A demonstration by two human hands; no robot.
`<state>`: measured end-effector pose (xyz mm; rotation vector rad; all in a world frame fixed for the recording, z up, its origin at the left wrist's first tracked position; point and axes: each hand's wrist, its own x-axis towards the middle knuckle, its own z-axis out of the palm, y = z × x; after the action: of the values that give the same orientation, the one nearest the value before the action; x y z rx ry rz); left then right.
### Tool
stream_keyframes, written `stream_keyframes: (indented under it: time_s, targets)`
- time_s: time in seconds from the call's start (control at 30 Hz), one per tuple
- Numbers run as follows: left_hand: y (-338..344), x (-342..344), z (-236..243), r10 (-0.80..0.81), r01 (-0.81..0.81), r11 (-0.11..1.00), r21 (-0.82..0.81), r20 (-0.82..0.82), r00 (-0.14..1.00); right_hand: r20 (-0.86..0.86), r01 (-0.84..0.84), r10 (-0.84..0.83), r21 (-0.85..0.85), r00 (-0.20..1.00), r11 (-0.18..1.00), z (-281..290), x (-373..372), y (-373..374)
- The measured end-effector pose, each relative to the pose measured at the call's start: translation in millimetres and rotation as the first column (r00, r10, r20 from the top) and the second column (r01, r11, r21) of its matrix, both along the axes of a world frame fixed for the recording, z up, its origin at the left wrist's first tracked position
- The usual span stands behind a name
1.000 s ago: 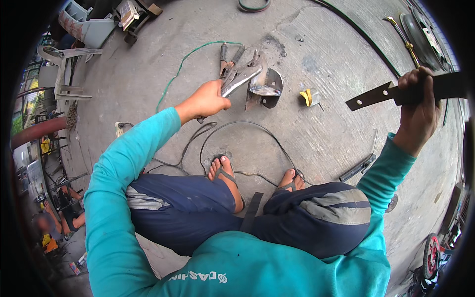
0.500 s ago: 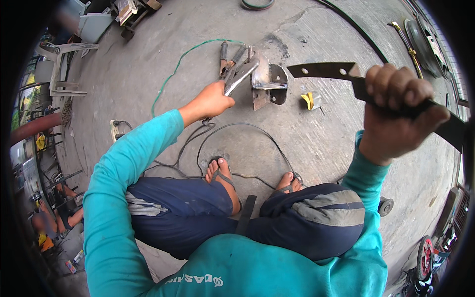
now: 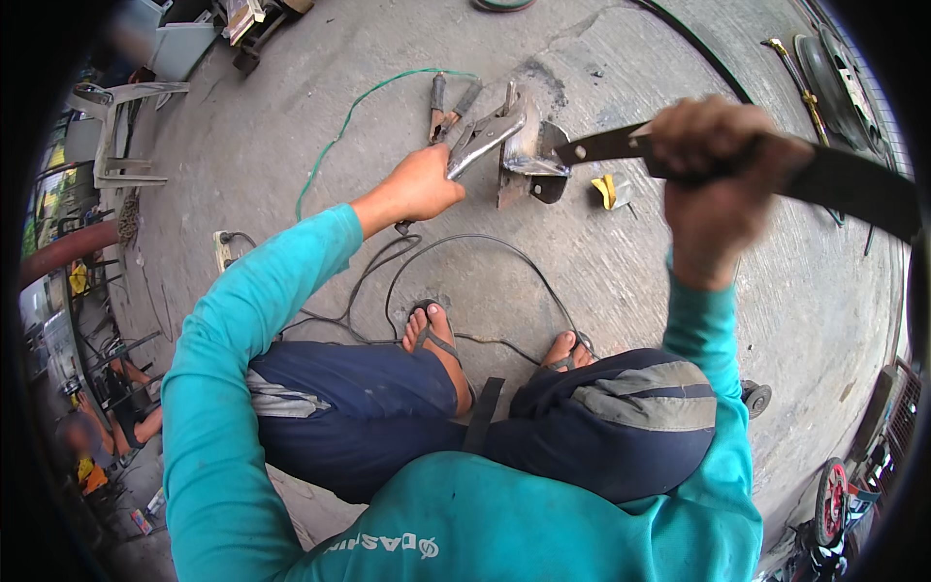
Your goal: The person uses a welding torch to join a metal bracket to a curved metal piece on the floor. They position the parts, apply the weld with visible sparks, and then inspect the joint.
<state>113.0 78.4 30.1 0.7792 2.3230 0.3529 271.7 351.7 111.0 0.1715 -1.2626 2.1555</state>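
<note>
I squat on a concrete floor. My left hand (image 3: 419, 186) grips the handles of grey locking pliers (image 3: 485, 136), whose jaws clamp a bent steel bracket (image 3: 531, 155) standing on the floor. My right hand (image 3: 716, 189) is closed around a long dark flat metal bar (image 3: 844, 179), held level above the floor. The bar's drilled end (image 3: 592, 147) points left and reaches the bracket's right side. Whether it touches the bracket is not clear.
Red-handled pliers (image 3: 441, 109) and a green wire (image 3: 359, 107) lie beyond the bracket. A yellow clip (image 3: 606, 189) sits to its right. Black cable (image 3: 456, 262) loops before my sandalled feet. A grey plastic chair (image 3: 116, 126) stands far left; wheels and discs lie at the right.
My right hand has swung the dark bar from the far right leftward, bringing its end to the bracket. My left hand has stayed on the pliers.
</note>
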Motion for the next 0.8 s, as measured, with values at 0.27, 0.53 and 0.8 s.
stream_keyframes:
  time_s: [0.27, 0.53, 0.8]
  targets:
    - [-1, -1, 0, -0.026, 0.026, 1.0, -0.011, -0.027, 0.999, -0.148, -0.018, 0.039, 0.142, 0.988, 0.99, 40, 4, 13]
    - [0, -2, -5, -0.064, 0.064, 0.998, -0.001, -0.071, 0.995, -0.036, 0.061, -0.061, 0.02, 0.998, 0.998, -2, -5, 8]
    - [-4, 12, -3, -0.097, 0.102, 0.994, 0.039, -0.108, 0.989, -0.004, 0.047, -0.047, -0.013, 0.999, 0.999, -33, -12, 15]
